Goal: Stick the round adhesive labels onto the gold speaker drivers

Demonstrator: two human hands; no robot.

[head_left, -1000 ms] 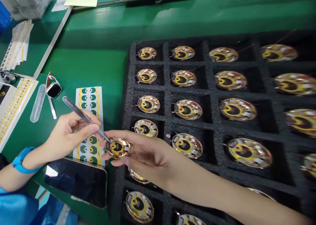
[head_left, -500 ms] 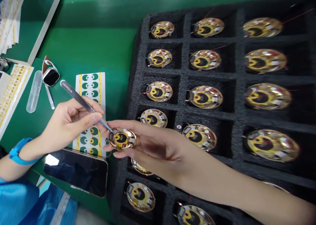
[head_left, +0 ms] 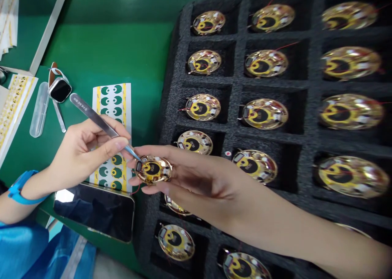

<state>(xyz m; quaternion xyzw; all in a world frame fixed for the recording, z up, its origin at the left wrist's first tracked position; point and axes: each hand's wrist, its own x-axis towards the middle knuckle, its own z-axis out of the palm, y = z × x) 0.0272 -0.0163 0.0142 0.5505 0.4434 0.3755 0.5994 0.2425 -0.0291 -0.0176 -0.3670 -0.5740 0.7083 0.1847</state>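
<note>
The right hand (head_left: 196,177) pinches a round gold-and-yellow disc (head_left: 153,169) at lower centre, steel tweezers (head_left: 98,119) from the left hand (head_left: 82,152) touching its rim.

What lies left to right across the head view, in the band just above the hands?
Clear plastic tube, smartwatch, green-and-yellow sticker sheet, black foam tray's left rim, first gold disc, second gold disc, third gold disc

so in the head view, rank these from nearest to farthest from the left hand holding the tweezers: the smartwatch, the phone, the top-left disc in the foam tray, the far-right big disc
From the left hand, nearest first:
1. black phone, directly below the hand
2. smartwatch, up and to the left on the green mat
3. top-left gold disc, in the tray's upper corner
4. far-right gold disc, at the tray's right side
</note>
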